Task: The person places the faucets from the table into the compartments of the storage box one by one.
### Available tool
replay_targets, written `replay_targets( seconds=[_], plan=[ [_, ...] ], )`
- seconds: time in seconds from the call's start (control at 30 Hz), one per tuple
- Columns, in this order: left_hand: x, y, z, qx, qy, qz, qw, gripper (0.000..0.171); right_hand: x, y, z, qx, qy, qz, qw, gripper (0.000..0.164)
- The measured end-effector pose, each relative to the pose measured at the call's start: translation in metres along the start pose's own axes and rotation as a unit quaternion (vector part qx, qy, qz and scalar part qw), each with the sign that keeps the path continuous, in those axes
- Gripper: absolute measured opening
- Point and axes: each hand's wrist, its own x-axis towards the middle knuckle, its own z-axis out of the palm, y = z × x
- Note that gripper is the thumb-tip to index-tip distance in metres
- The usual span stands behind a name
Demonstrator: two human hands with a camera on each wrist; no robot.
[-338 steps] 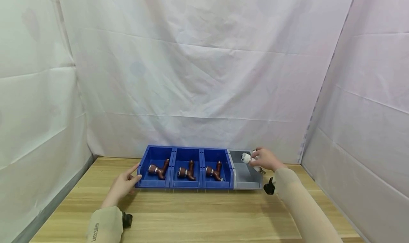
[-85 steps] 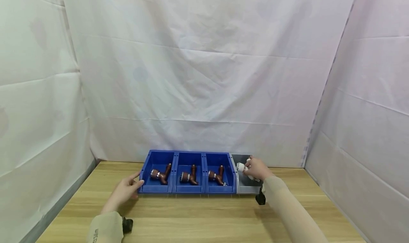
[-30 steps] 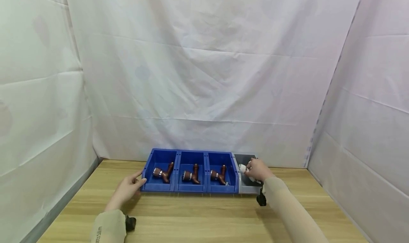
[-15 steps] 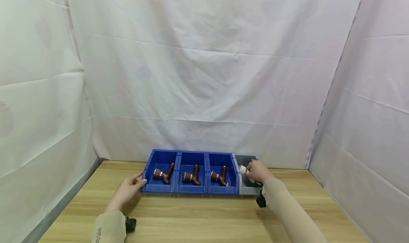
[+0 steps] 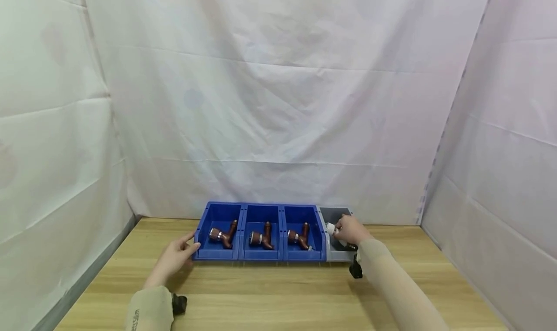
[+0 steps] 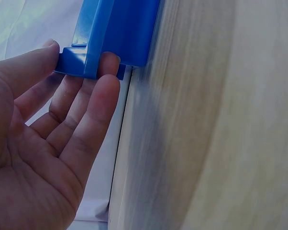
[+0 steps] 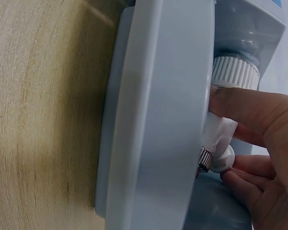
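My right hand [image 5: 353, 230] is down in the grey bin [image 5: 348, 257] at the right end of the row. Its thumb and fingers pinch a white radiator valve [image 7: 219, 132] with a ribbed knob and a metal nut; the knob points left in the head view. The fingers cover part of the valve. At the other end, my left hand [image 5: 171, 256] grips the side wall of the leftmost blue bin [image 6: 92, 45] between thumb and fingers. Three brown radiator valves, a left one [image 5: 223, 235], a middle one [image 5: 262, 238] and a right one [image 5: 300, 237], lie one in each blue bin.
The bins stand joined side by side toward the back of a wooden table [image 5: 270, 292]. White cloth [image 5: 278, 118] hangs behind them and along both sides. Small black devices [image 5: 179, 304] are strapped at both wrists.
Since the oldest frame, my right hand has lowered the white radiator valve from above the grey bin down into it. My left hand keeps its grip. Over the last second the hands barely move.
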Motion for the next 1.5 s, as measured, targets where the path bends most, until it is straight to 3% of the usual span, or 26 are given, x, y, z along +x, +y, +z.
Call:
replay_targets(
  seconds=[0.13,1.03,1.5],
  plan=[
    [0.001,-0.002,0.0,-0.006,-0.002,0.0,1.0,0.058,0.002,0.0,0.0,0.0,-0.006,0.004,1.0,0.035],
    [0.003,0.0,-0.002,0.002,-0.009,-0.003,1.0,0.059,0.001,-0.007,-0.004,0.013,-0.029,0.041,0.999,0.013],
    [0.003,0.0,-0.002,0.006,-0.009,-0.005,0.9999,0.057,0.005,-0.001,0.003,0.004,-0.03,0.031,0.999,0.014]
  ],
)
